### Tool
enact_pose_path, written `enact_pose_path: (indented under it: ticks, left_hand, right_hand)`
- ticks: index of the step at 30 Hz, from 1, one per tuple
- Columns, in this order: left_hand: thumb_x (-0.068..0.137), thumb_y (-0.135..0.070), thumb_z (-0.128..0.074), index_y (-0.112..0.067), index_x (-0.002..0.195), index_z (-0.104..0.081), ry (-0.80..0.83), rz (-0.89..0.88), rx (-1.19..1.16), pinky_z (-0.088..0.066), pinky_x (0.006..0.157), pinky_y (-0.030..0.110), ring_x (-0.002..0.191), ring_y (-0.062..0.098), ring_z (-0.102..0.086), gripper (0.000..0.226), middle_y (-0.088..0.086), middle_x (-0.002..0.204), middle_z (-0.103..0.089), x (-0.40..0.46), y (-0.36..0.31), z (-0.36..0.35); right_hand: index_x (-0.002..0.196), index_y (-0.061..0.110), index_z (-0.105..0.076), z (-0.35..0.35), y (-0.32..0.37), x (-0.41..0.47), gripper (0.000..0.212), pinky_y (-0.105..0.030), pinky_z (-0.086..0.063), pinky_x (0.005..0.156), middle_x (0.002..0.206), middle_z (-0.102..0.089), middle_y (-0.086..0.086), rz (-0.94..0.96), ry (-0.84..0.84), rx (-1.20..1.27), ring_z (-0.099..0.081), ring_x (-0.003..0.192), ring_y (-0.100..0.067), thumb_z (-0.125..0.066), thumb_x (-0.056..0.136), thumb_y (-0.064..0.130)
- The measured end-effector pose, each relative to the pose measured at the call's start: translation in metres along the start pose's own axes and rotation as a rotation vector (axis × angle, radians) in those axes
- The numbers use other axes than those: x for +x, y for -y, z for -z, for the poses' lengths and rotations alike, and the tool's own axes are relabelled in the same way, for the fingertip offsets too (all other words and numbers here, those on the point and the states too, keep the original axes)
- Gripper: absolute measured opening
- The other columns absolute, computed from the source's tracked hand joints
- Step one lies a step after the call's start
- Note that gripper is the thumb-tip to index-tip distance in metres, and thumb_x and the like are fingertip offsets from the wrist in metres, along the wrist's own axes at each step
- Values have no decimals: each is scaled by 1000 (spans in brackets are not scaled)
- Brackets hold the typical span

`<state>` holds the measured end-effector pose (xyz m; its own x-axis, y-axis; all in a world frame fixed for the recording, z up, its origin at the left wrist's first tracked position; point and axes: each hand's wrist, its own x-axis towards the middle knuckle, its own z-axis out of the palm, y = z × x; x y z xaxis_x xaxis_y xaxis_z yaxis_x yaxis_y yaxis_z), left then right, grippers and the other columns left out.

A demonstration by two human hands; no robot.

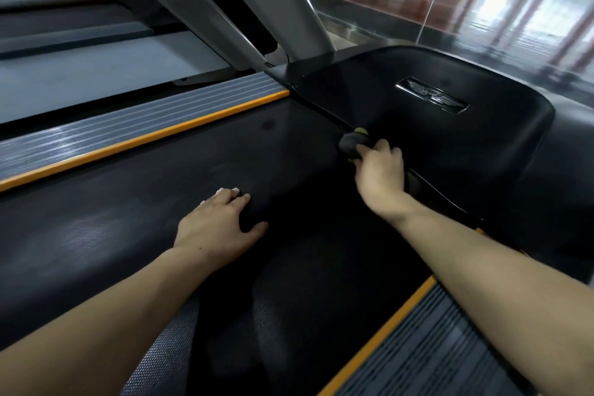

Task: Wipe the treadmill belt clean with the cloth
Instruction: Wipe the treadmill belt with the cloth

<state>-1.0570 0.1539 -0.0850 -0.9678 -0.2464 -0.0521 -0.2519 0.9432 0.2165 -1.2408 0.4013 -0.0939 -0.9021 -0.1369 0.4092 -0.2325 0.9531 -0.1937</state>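
Nearest the camera, the left hand (221, 228) lies flat on the treadmill belt (128, 212), fingers (236, 198) straight and spread, holding nothing; it looks to be propping the person up. Farther on and to its right, the right hand (381, 170) has its fingers curled round a bunched dark cloth (350, 145) with a yellow-green edge. The cloth sticks out just ahead of those fingers, pressed down where the belt's front end meets the black motor cover (450, 145). The belt's long axis runs back from that seam toward the camera, between the orange-edged side rails (144, 135). So the unwiped stretch lies behind and to the left of the right fingers, and that hand, already holding the cloth, seems the one to draw it along the belt.
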Motion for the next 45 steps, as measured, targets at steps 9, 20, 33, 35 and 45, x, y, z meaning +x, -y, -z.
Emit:
enact_pose_path:
  ticks: [9, 20, 33, 35, 45]
  left_hand:
    - [90, -66, -45, -33, 149, -38, -82, -9, -3, -15, 123, 40, 152, 19, -13, 69, -6, 163, -26, -15, -7, -9]
    - [89, -65, -46, -33, 148, -41, -76, -22, -43, -23, 121, 40, 150, 16, -20, 68, -7, 160, -30, -32, -12, -13]
    - [89, -64, -44, -32, 143, -48, -124, -48, 11, -33, 114, 42, 143, 18, -30, 63, -7, 151, -40, -55, -11, -16]
    - [90, -64, -44, -32, 145, -45, -106, -46, 17, -31, 116, 41, 145, 17, -27, 64, -7, 155, -37, -58, -11, -16]
    - [92, -64, -39, -34, 148, -41, -103, -25, -27, -27, 120, 40, 151, 16, -21, 64, -8, 160, -31, -63, -12, -21]
  right_hand:
    - [126, 25, -68, 17, 55, -68, 36, -43, -50, 85, 104, -57, -11, 355, 124, 254, -51, 97, -34, -66, 91, 30]
    - [119, 29, -70, 18, 59, -74, 29, -41, -47, 85, 104, -55, -12, 143, 103, 194, -51, 92, -37, -63, 91, 27]
    - [122, 23, -70, 25, 9, -39, 30, -41, -44, 91, 109, -55, -19, 0, 90, 117, -52, 98, -43, -62, 93, 26]
    - [118, 26, -71, 28, 41, -73, 28, -38, -44, 86, 101, -53, -13, 119, 129, 205, -50, 93, -37, -63, 91, 26]
    - [122, 23, -70, 18, -17, -31, 31, -45, -50, 88, 103, -56, -18, 90, 24, 138, -54, 95, -42, -64, 92, 26]
